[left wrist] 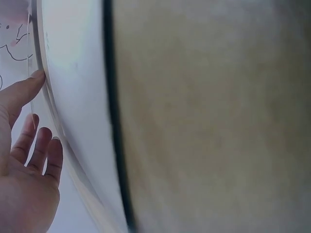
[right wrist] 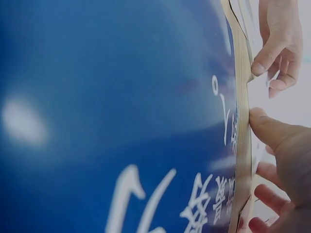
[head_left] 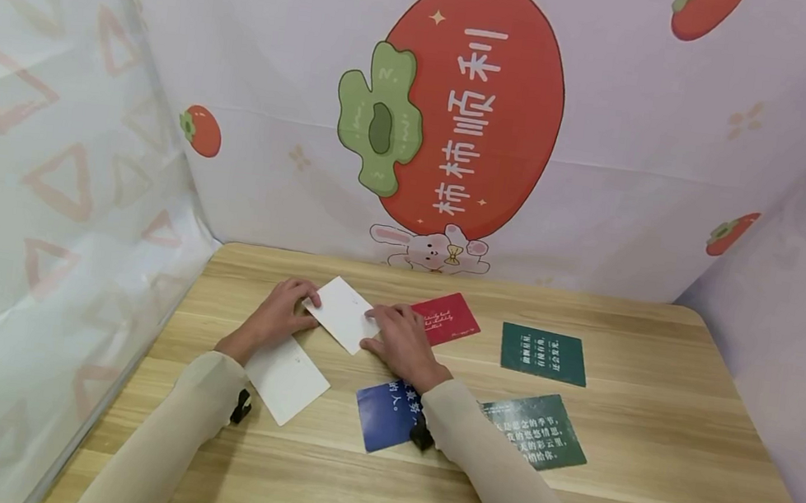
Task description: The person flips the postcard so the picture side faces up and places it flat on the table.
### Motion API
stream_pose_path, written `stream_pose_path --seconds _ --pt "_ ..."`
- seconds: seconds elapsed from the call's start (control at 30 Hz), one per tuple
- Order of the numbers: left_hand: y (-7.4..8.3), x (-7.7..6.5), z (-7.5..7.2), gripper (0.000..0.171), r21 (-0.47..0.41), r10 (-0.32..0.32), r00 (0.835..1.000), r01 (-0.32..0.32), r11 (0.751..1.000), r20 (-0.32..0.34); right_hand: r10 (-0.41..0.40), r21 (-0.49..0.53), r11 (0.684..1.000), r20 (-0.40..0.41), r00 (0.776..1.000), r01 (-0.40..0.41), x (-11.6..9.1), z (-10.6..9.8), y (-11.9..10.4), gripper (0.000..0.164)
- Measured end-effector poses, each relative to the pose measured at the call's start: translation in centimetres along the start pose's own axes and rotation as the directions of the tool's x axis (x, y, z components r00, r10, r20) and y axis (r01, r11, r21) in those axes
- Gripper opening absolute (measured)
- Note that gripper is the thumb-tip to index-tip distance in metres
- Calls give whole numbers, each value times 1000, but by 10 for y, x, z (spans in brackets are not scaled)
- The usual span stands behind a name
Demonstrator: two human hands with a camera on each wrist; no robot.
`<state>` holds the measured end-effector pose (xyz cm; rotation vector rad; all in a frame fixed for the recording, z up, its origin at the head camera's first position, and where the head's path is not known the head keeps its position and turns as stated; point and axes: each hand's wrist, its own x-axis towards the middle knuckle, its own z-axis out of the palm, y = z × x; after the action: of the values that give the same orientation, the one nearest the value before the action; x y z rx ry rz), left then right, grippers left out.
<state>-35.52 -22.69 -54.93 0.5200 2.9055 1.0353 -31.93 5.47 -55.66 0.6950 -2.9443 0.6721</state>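
A blank-looking white card (head_left: 342, 311) with a tiny mark lies between my two hands near the back of the table. At its left corner my left hand (head_left: 279, 314) holds it by finger and thumb. My right hand (head_left: 403, 343) grips the opposite edge, its thumb low and its fingers higher. Whether the card is raised off the wood cannot be told. A second white card (head_left: 291, 384) lies below the left hand, partly covered by it. Under the right wrist is a blue card (head_left: 380, 419) with white characters, also filling the right wrist view. A red card (head_left: 453, 319) lies just behind the right hand.
On the right side of the wooden table (head_left: 657, 446) lie a small dark green card (head_left: 544, 354) and a larger green card (head_left: 550, 434), the latter partly under the right sleeve. A persimmon-printed cloth (head_left: 605, 183) stands along the table's back edge.
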Motion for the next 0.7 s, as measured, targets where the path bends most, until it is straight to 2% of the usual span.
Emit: stream_pose_path --seconds 0.43,0.57,0.7 --pt "1 -7 -2 20 -14 -8 1000 8 1000 14 -56 136 989 17 998 53 -3 -8 0 51" --pt "3 -9 -5 23 -33 0 1000 1 999 31 -80 175 981 -4 997 79 -6 -10 2 45" --pt "4 -11 -8 29 -85 -25 999 29 996 47 -99 202 974 -42 994 105 -9 -10 5 41"
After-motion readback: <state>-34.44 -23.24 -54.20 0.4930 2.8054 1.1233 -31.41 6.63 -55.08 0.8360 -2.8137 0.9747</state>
